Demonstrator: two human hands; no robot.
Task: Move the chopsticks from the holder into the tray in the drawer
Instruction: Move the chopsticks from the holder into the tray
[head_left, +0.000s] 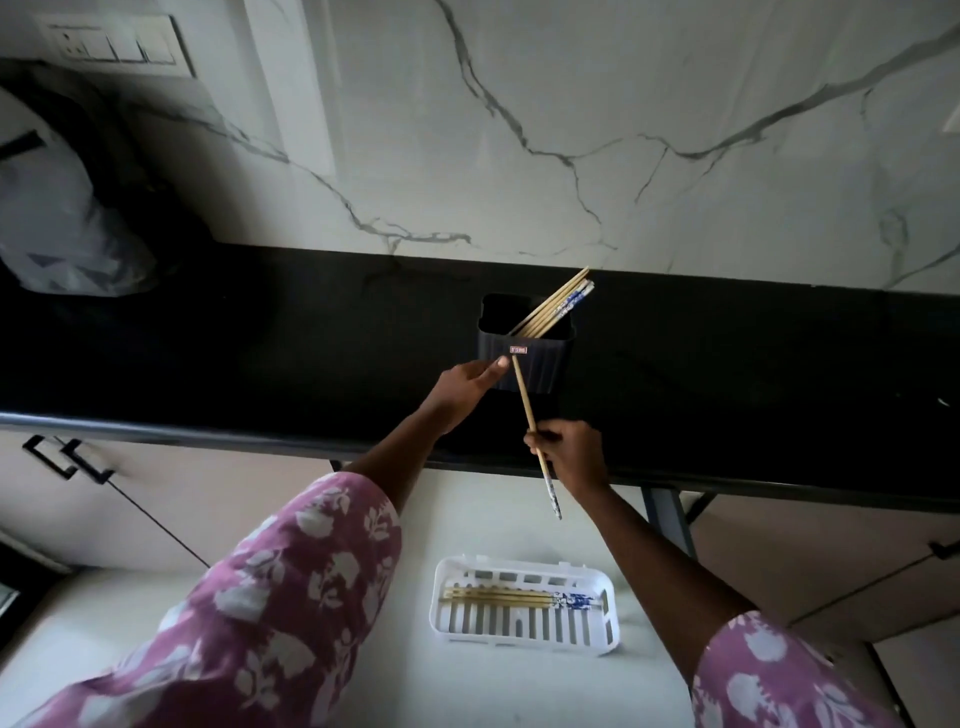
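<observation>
My left hand (467, 389) grips the holder (545, 371) at 12 o'clock, steadying it on the tabletop (260, 353). My right hand (571, 452) pinches 1 chopstick (523, 402), bound for the tray (441, 584) at 6 o'clock, where other chopsticks (519, 600) lie flat.

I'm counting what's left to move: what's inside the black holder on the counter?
Several chopsticks lean inside the holder, upper ends poking past its right rear rim. Its wall hides their lower parts, so the exact count is unclear.
</observation>
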